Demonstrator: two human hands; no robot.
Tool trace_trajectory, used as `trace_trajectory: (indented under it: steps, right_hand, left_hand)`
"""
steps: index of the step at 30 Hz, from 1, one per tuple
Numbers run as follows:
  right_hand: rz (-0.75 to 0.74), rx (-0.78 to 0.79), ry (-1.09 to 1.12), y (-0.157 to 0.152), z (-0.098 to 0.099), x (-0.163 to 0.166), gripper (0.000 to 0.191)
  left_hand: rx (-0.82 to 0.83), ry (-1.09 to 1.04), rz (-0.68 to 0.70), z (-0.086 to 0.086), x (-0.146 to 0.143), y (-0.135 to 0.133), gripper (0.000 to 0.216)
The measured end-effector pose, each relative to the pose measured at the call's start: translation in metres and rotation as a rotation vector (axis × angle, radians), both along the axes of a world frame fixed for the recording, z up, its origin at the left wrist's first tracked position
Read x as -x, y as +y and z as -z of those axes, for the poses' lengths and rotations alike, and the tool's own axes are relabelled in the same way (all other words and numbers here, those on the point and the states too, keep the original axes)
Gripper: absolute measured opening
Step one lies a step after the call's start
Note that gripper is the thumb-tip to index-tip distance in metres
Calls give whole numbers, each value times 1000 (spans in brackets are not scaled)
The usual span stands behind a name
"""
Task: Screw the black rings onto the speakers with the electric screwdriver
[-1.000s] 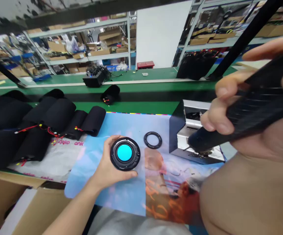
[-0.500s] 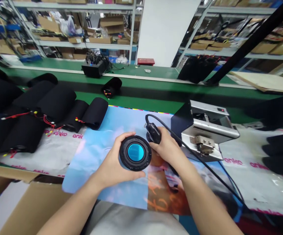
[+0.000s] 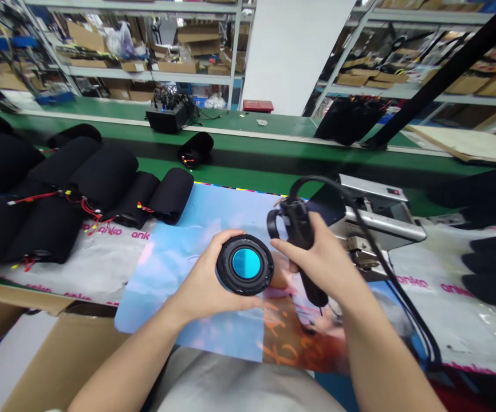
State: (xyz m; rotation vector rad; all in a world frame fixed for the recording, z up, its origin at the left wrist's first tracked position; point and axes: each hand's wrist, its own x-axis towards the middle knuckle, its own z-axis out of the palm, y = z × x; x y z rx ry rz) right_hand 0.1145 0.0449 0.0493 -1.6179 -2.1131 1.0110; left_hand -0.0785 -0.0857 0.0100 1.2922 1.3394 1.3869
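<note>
My left hand [image 3: 205,286] is wrapped around a round black part with a ring-shaped rim [image 3: 226,273] and a shiny blue disc [image 3: 247,263] in its centre, facing up. In my right hand [image 3: 323,257] is a black corded tool that looks like an electric screwdriver [image 3: 297,223], its cable at the top and a thin tip pointing down. A ring-shaped loop [image 3: 272,224] sits on its upper end. The tool is to the right of the black part, apart from it. Beneath both hands lies a printed blue and orange mat [image 3: 174,252].
Several black fabric-covered rolls [image 3: 102,171] with red wires lie at the left. A metal-and-black machine [image 3: 377,212] stands behind my right hand. A cardboard box [image 3: 71,355] is at the lower left. A black box with cables [image 3: 166,119] sits on the green back ledge.
My right hand has lifted the electric screwdriver up and a little to the right, and its cable has swung with it. My left hand still holds the round black part.
</note>
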Motion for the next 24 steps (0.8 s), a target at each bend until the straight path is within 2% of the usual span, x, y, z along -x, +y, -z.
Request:
trace_trajectory:
  steps: [2,4,6,10,12,15,18,21,24]
  right_hand:
    - [-8,0,19,-5,-15,-8,60]
    - [-28,-3,-27,-11,-17,-12,63]
    - [-40,-6,-105,-16,-3,-12,57]
    - [-37,25,-207,-24,38,-8,45]
    - [-60,47,-198,-26,53,-10,51]
    - [-133,51,-131,-29,64,-18,64]
    - [-146,43,-93,-37,67,-26,54]
    - [-35,28,-103,-46,62,-34,52]
    - [32,85,-109,-51,50,-46,52]
  left_hand:
    - [-10,-3,-10,1,-2,2,100]
    - [-21,1,-52,5,-4,2,104]
    - [-40,22,-121,10,-5,0,106]
    - [-89,72,-273,16,-3,-6,109]
    - [-93,90,-292,15,0,-8,116]
    - [-83,118,-233,12,4,-12,124]
    - [-94,157,-188,11,4,-15,125]
    - [-111,200,-192,12,4,-17,126]
    - [-124,208,-203,13,5,-17,125]
